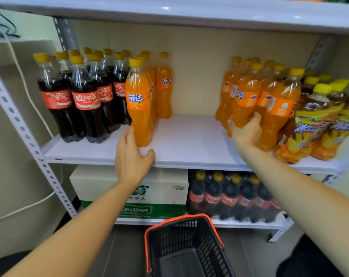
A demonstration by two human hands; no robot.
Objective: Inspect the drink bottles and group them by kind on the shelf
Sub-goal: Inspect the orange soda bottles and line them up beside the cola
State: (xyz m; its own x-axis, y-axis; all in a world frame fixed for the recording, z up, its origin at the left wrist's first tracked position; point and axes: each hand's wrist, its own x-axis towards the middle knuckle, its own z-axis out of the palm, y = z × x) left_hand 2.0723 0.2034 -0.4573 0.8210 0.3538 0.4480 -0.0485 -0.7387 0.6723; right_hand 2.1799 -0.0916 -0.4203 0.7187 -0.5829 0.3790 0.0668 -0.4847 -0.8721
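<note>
The white shelf (185,142) carries dark cola bottles (85,100) with red labels at the left. Beside them stands a row of orange soda bottles, the front one (138,104) nearest me. My left hand (132,156) lies relaxed just below that front bottle, fingers touching its base, thumb on the shelf edge. A second cluster of orange soda bottles (277,108) stands to the right. My right hand (246,130) grips the lower part of one bottle (243,104) in that cluster. Yellow-capped iced tea bottles (317,124) fill the far right.
A bare stretch of shelf lies between the two orange groups. Below sit a green-and-white water carton (149,198) and a shrink-wrapped pack of cola (233,196). A black basket with an orange rim (185,246) stands on the floor. A perforated metal upright (29,140) frames the left side.
</note>
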